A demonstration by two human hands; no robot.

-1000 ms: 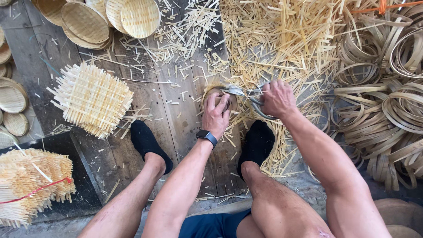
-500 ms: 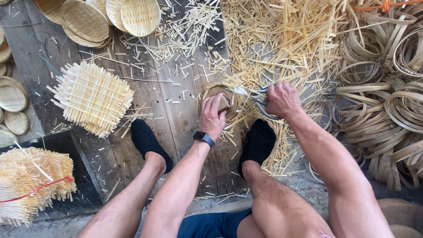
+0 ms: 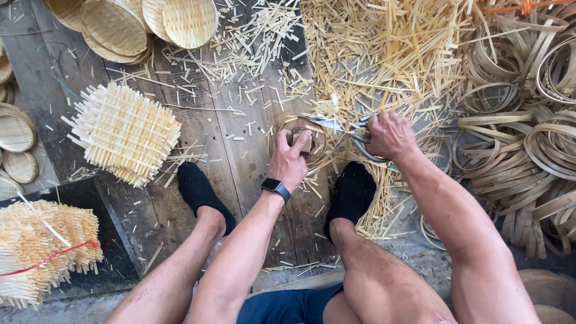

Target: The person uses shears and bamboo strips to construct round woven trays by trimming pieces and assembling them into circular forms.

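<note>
Head view, looking down past two bare knees: the left hand [image 3: 290,161] presses fingers down on a small round woven bamboo piece [image 3: 302,139] that lies on the wooden floor [image 3: 234,144], directly under and just ahead of its fingertips; a small brownish block shows under the fingers, and what it is cannot be made out. A dark smartwatch [image 3: 275,188] sits on that wrist. Just to the right of this hand, the right hand [image 3: 389,133] is closed around the handles of metal shears [image 3: 342,127], whose blades reach leftward from the fist to the far edge of the woven piece, close to the left fingertips. Beyond both hands lies a heap of bamboo offcuts [image 3: 384,54]. Right of the right hand lie coiled bamboo hoops [image 3: 516,138]. Well to the left of the left hand rests a stack of square woven mats [image 3: 123,132], with round woven trays [image 3: 141,21] farther out. Feet in black socks [image 3: 353,193] rest near each hand.
</note>
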